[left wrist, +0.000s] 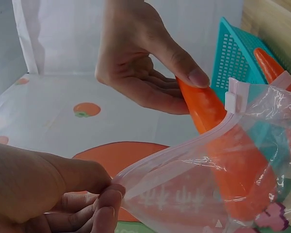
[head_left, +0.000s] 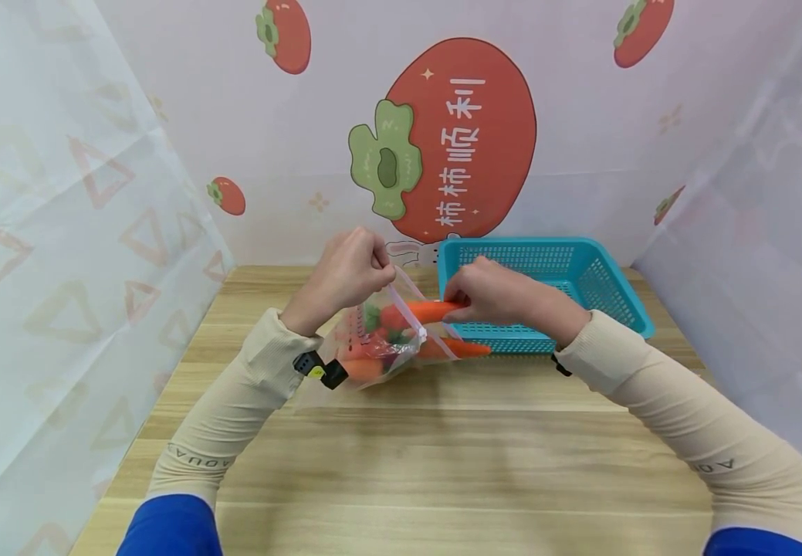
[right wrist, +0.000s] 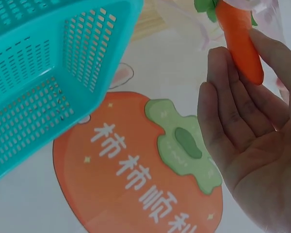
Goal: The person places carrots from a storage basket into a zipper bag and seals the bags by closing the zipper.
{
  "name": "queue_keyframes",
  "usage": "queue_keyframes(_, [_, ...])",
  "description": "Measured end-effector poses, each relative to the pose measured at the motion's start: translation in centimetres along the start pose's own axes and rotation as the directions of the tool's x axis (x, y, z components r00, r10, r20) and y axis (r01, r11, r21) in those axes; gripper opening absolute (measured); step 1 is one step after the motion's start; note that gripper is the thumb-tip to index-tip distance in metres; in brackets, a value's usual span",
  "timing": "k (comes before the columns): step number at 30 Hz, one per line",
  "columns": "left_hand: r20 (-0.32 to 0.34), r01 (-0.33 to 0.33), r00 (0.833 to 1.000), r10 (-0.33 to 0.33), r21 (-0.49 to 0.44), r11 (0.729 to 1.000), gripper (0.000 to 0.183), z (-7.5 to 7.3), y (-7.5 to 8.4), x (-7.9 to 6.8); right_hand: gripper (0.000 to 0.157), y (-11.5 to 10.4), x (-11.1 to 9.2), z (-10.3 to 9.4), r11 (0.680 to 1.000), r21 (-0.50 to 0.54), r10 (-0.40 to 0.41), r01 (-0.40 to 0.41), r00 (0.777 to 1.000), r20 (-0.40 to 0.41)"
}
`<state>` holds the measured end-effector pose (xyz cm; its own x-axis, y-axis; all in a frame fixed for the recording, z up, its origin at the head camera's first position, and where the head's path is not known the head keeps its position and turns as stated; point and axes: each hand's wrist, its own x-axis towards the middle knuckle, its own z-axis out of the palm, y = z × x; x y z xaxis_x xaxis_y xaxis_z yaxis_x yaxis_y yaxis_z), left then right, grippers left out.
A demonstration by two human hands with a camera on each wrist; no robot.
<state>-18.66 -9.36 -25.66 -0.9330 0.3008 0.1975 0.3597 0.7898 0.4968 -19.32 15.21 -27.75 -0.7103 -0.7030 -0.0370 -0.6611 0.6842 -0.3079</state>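
Observation:
My left hand (head_left: 350,272) pinches the zip edge of a clear plastic zip bag (left wrist: 165,170), lifting one side of its mouth. Between the thumb and fingers of my right hand (head_left: 494,293) is the narrow end of an orange carrot (left wrist: 201,107). The carrot's thick end lies inside the bag, while its tip sticks out past the mouth. A white zip slider (left wrist: 231,102) sits on the bag's edge. Another carrot (head_left: 468,349) pokes out of the opening below. Further orange, green and reddish things in the bag are blurred by the plastic.
Behind my right hand, a turquoise perforated basket (head_left: 640,313) stands at the back right of the wooden table (head_left: 456,463); the part of its inside in view holds nothing. A white cloth backdrop (head_left: 581,116) printed with persimmons rises behind the table, with sheets on both sides.

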Motion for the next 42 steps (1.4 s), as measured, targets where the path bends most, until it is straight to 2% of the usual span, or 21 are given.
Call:
queue_keyframes(5, [0.002, 0.000, 1.000, 0.000, 0.006, 1.000, 0.015, 0.0, 0.0, 0.0, 0.027, -0.1, 0.4, 0.9, 0.997, 0.067, -0.038, 0.040, 0.999, -0.033])
queue_keyframes(11, [-0.003, 0.005, 1.000, -0.005, 0.008, 1.000, 0.015, -0.2, -0.1, 0.0, 0.035, 0.2, 0.5, 1.2, 0.986, 0.154, -0.057, 0.063, 0.997, -0.045])
queue_keyframes(23, [-0.001, 0.024, 1.000, -0.024, 0.008, 1.000, 0.014, -1.0, -0.2, -0.3, 0.041, 2.9, 0.5, 0.2, 0.990, 0.143, -0.004, 0.013, 0.998, -0.065])
queue_keyframes(27, [-0.001, 0.010, 1.000, -0.010, 0.020, 1.000, 0.013, -1.4, -0.3, -0.5, 0.041, 3.7, 0.6, 0.5, 0.987, 0.156, -0.016, 0.026, 0.998, -0.061])
queue_keyframes(30, [0.003, -0.009, 1.000, 0.009, 0.024, 1.000, 0.014, -1.7, -0.3, -0.6, 0.039, 3.9, 0.6, 0.9, 0.987, 0.143, -0.060, 0.070, 0.995, -0.076])
queue_keyframes(33, [0.015, -0.025, 1.000, 0.025, 0.010, 1.000, 0.015, -2.0, -0.3, -0.6, 0.037, 3.9, 0.6, 1.6, 0.981, 0.127, -0.131, 0.144, 0.986, -0.101])
queue_keyframes(37, [0.034, -0.049, 0.998, 0.049, -0.022, 0.999, 0.016, -2.2, -0.3, -0.5, 0.036, 3.9, 0.4, 2.6, 0.962, 0.122, -0.227, 0.245, 0.963, -0.142])
queue_keyframes(40, [0.035, -0.061, 0.997, 0.062, -0.042, 0.997, 0.016, -2.2, -0.3, -0.5, 0.035, 3.9, 0.5, 3.2, 0.941, 0.111, -0.296, 0.321, 0.935, -0.193])
queue_keyframes(42, [0.035, -0.064, 0.997, 0.066, -0.055, 0.996, 0.016, -2.3, -0.4, -0.6, 0.034, 3.8, 0.7, 3.5, 0.922, 0.097, -0.345, 0.376, 0.908, -0.238])
